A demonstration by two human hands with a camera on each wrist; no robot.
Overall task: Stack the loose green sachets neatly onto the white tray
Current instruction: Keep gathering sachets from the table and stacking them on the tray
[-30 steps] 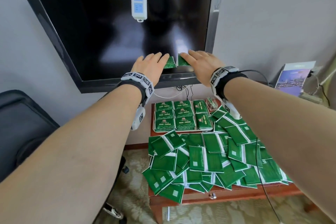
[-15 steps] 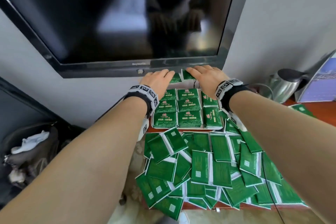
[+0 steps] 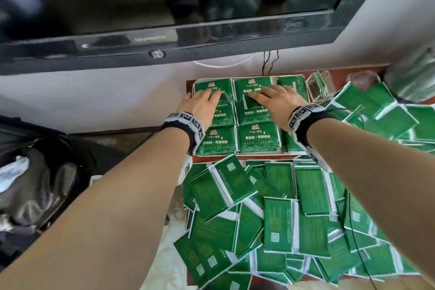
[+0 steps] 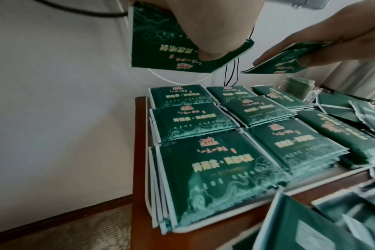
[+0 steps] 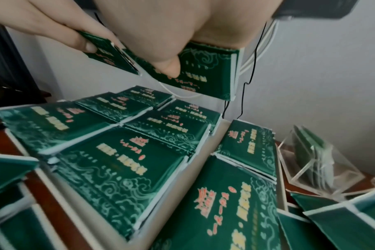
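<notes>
1. Bench [image 3: 270, 156]: a reddish-brown wooden top against the wall. It carries the white tray at the back and a loose heap of green sachets [image 3: 282, 219] at the front, overlapping at all angles, many with the plain back up.
2. White tray [image 4: 203, 227]: a thin rim with a pale floor. It holds a 3-by-3 grid of sachet stacks [image 3: 257, 136], printed faces up and edges roughly squared. The right column sits lower than the others.
3. My left hand [image 3: 202, 107]: my grip pinches 1 sachet [image 4: 173, 49], thumb underneath, held clear above the back-left stack.
4. My right hand [image 3: 280, 103]: my grip pinches a second sachet [image 5: 206, 77], thumb on its printed face, above the back-middle stack.
5. Materials: the sachets are flat glossy foil rectangles with white sealed edges. I judge them slippery and easily bent.
6. Risk: the 2 held sachets nearly touch at their inner corners; a collision could twist either one before release.
7. Risk: releasing from a height or at a tilt may let a sachet slide off its slick stack.
8. Risk: my wrists hang over the front stacks; a low withdrawal could skew them.
</notes>
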